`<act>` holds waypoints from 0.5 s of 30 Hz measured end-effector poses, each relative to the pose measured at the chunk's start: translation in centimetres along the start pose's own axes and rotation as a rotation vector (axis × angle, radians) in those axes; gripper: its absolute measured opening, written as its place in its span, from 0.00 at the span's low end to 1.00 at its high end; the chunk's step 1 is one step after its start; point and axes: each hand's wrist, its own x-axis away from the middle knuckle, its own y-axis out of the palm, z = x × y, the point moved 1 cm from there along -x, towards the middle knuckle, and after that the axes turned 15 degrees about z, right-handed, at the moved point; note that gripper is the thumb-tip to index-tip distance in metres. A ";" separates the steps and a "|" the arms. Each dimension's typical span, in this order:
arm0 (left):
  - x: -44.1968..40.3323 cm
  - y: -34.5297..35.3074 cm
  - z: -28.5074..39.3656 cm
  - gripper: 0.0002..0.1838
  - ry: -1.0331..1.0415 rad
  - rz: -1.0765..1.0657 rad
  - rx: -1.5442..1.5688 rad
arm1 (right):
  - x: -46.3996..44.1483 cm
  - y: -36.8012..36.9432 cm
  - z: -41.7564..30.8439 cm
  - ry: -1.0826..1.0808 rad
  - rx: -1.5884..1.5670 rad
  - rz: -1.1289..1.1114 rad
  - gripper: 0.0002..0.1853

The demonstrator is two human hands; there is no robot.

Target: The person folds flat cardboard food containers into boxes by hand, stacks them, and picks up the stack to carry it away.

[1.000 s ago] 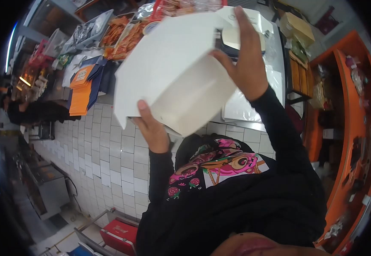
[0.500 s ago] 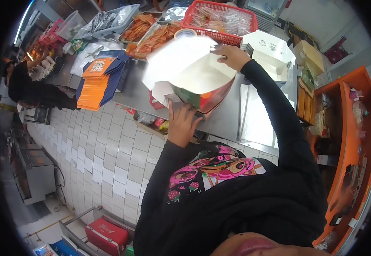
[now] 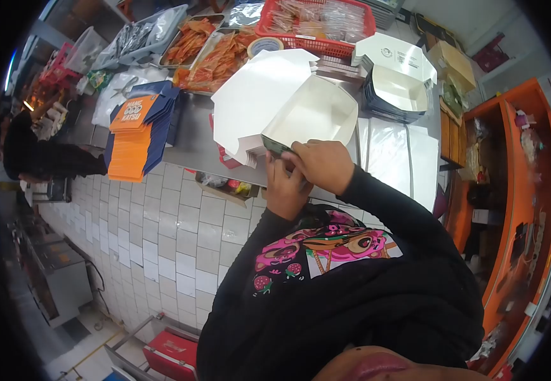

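A paper food box (image 3: 316, 114), white inside with a dark printed outside, stands open in front of me, its wide white lid flaps (image 3: 259, 89) spread to the left. At the near corner of its wall, my left hand (image 3: 286, 187) and my right hand (image 3: 321, 164) meet with fingers bent and pressed on the board. The left fingertips are partly hidden behind the right hand. To the right stands a nested stack of similar open boxes (image 3: 394, 92).
Flat orange-and-blue cartons (image 3: 132, 136) lie at the left of the steel table. Farther back are trays of orange-red food strips (image 3: 221, 60), a tape roll (image 3: 266, 46) and a red basket (image 3: 316, 28) of packets. White sheets (image 3: 396, 155) lie at right; another person (image 3: 47, 143) stands far left.
My right hand has come from the box's far right edge to its near corner, beside my left hand. The box has settled open, and my left fingers have bent onto its wall.
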 end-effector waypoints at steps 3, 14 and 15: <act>0.0 -0.2 -0.1 0.17 -0.016 0.052 0.059 | 0.6 1.3 0.2 -0.039 0.057 0.062 0.15; 0.1 -1.8 -4.5 0.31 -0.053 -0.060 -0.324 | 0.7 2.7 1.0 -0.221 0.026 -0.116 0.10; -0.1 -1.8 -4.2 0.31 -0.110 -0.065 -0.275 | 0.4 3.8 1.4 -0.241 0.037 -0.158 0.12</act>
